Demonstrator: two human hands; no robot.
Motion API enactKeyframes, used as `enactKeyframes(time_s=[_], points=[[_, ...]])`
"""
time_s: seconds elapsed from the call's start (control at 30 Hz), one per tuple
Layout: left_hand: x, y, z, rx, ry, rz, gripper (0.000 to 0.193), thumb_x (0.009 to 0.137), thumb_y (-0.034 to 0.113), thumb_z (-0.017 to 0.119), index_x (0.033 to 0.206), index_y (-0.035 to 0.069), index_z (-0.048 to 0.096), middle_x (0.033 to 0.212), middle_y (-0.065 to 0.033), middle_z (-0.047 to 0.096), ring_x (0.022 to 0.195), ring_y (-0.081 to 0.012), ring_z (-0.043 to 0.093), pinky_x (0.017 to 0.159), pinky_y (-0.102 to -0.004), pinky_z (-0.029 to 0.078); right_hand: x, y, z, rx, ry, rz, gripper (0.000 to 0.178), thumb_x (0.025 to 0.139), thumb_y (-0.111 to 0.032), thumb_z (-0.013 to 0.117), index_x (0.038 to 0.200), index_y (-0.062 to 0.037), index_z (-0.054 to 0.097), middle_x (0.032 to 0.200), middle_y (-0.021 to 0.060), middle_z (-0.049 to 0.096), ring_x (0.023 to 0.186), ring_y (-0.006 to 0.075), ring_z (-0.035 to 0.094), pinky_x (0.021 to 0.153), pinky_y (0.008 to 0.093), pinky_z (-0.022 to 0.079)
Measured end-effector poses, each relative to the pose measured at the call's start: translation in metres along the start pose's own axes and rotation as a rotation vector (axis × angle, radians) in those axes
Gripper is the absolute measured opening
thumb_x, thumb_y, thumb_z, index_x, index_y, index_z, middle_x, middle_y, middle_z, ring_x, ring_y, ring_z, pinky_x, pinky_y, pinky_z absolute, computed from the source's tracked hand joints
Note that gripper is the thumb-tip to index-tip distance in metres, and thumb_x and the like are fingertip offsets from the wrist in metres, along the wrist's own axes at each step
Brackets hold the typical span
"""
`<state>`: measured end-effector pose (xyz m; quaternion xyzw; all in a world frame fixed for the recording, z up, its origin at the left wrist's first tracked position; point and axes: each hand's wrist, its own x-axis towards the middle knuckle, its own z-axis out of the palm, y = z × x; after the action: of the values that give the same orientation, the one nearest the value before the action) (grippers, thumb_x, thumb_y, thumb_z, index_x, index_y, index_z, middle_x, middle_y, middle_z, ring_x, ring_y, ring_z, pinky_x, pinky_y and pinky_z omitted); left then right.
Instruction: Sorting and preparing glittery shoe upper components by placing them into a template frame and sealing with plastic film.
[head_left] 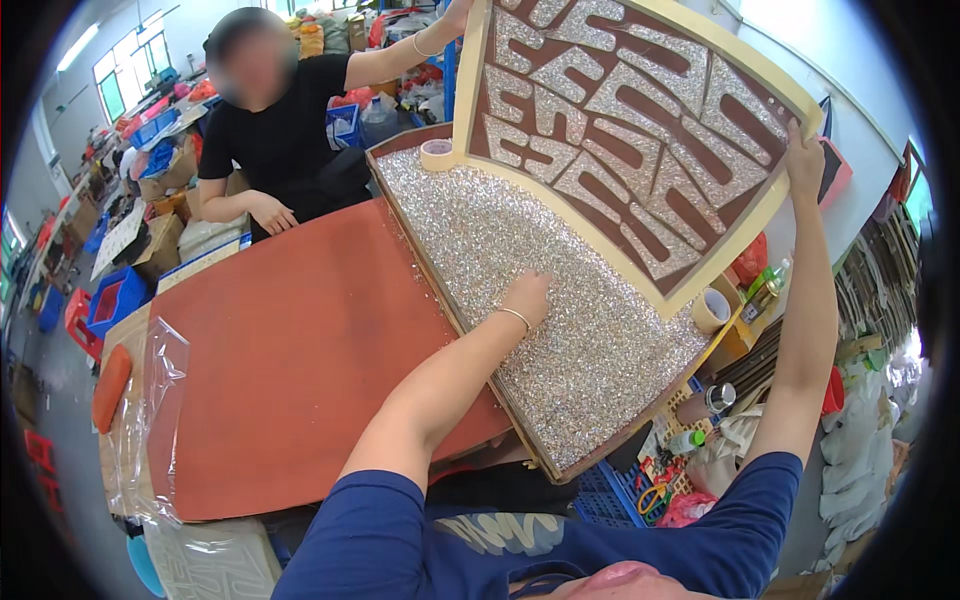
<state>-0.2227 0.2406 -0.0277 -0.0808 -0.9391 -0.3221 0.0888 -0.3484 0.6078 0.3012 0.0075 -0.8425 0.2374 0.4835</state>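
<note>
A brown panel (pixel 620 130) with a cream border hangs tilted above the far side of a shallow tray (pixel 525 430) of silvery glitter (pixel 600 360), its face covered in rows of blocky, sparkling, letter-like shapes. The right arm stretches up and forward, and the right hand (pixel 803 158) pinches the panel's right edge. The left arm reaches across the red-brown tabletop (pixel 300 350), with the left hand (pixel 528 298) down at the glitter, fingers bent; whether they pinch any, I can't tell. A co-worker's hand (pixel 458 14) holds the panel's upper left side. A pale print (pixel 510 532) marks the navy shirt (pixel 640 550).
</note>
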Motion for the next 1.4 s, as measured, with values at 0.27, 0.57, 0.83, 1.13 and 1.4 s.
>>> enactKeyframes(time_s=[0.27,0.57,0.83,1.13,1.4], points=[[-0.018,0.015,-0.010,-0.027,-0.184,-0.099,0.057,0.089,0.051,0.049,0.128,0.010,0.052,0.132,-0.0230,0.046,0.120,-0.0368,0.047,0.103,-0.0433,0.035,-0.039,-0.034,-0.001,0.399,0.361,-0.276,0.041,0.092,-0.032,0.055,0.118,-0.0011,0.058,0.109,0.0154,0.064,0.103,0.0225,0.059,0.087,0.0315,0.042],[-0.013,0.010,-0.050,-0.874,-0.093,-0.292,0.091,0.084,0.074,0.028,0.147,0.008,0.020,0.149,-0.0244,0.018,0.140,-0.0366,0.015,0.113,-0.0424,0.016,-0.100,-0.104,-0.003,0.549,0.283,-0.223,0.033,0.092,-0.019,0.058,0.114,0.0055,0.059,0.104,0.0113,0.065,0.094,0.0173,0.059,0.086,0.0277,0.044],[-0.068,-0.036,-0.137,-1.891,0.090,-0.257,0.119,0.062,0.094,0.021,0.149,0.017,-0.004,0.154,-0.0192,-0.003,0.139,-0.0458,-0.001,0.109,-0.0594,0.003,-0.327,-0.318,-0.092,0.679,-0.252,-1.022,0.029,0.082,-0.010,0.055,0.102,0.0089,0.064,0.108,0.0226,0.063,0.098,0.0327,0.063,0.086,0.0396,0.052],[-0.344,-0.207,-0.224,-1.946,0.191,-0.047,0.104,0.073,0.084,0.027,0.145,0.011,0.015,0.137,-0.0178,0.029,0.123,-0.0367,0.031,0.099,-0.0517,0.028,-0.562,-0.442,-0.039,1.257,-0.476,-1.304,0.031,0.070,-0.009,0.058,0.097,0.0055,0.063,0.107,0.0167,0.059,0.101,0.0290,0.058,0.093,0.0444,0.046],[-0.499,-0.301,-0.236,-2.049,0.253,0.078,0.094,0.082,0.077,0.031,0.142,0.006,0.030,0.124,-0.0168,0.053,0.110,-0.0297,0.055,0.091,-0.0457,0.047,-0.695,-0.429,-0.056,1.550,-1.422,-0.756,0.031,0.085,-0.008,0.062,0.115,-0.0032,0.057,0.123,0.0192,0.053,0.118,0.0388,0.048,0.100,0.0446,0.040]])
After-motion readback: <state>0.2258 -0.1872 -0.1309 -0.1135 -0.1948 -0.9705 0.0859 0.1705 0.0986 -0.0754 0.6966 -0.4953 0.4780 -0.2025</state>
